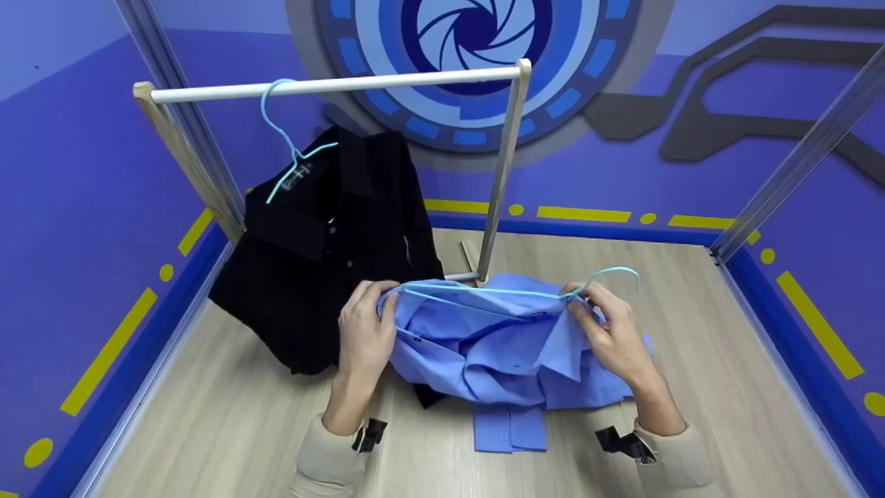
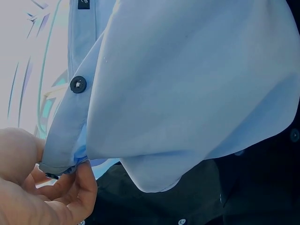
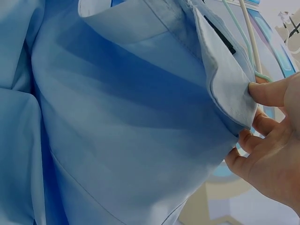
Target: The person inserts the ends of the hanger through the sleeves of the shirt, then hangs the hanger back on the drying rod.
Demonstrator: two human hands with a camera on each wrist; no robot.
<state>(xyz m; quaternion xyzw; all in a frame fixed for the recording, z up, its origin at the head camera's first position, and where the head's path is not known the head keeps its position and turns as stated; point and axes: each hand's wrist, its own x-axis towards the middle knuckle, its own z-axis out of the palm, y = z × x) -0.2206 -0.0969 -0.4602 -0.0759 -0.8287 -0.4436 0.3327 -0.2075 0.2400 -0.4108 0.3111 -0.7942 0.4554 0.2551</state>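
Observation:
A blue button shirt is held up in loose folds between both hands. My left hand pinches its edge at the left, thumb in front; in the left wrist view the fingers grip the fabric below a dark button. A light-blue wire hanger lies along the shirt's top opening, its hook pointing right. Thumb and fingers of my right hand pinch the shirt's collar beside the hanger's neck. In the right wrist view, the collar flap is between the thumb and fingers.
Behind stands a rack with a white rail and wooden posts. A black shirt hangs from it on another light-blue hanger. Blue walls enclose the wood-grain tabletop. A cuff hangs toward the front.

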